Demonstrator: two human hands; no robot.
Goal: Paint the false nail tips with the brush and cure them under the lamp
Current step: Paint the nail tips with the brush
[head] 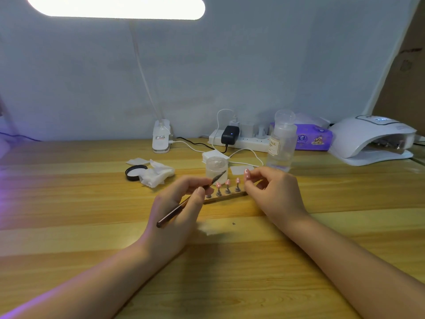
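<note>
Left hand [181, 203] pinches the slim brown brush [184, 202], bristles aimed right at the pink nail tips on pegs [227, 186]; right hand [271, 187], fingers loosely curled, holds one pink tip [246, 173] just beside the row.

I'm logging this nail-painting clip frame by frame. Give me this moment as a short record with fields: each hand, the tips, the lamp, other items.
left hand: grips the brush, bristle end up towards the jar
right hand: pinches one pink tip, raised above the holder's right end
holder: strip on the table between the hands
tips on holder: three pink tips upright on pegs
curing lamp: far right, opening towards the person
other: black lid, crumpled wipe, clear bottle, power strip
</note>
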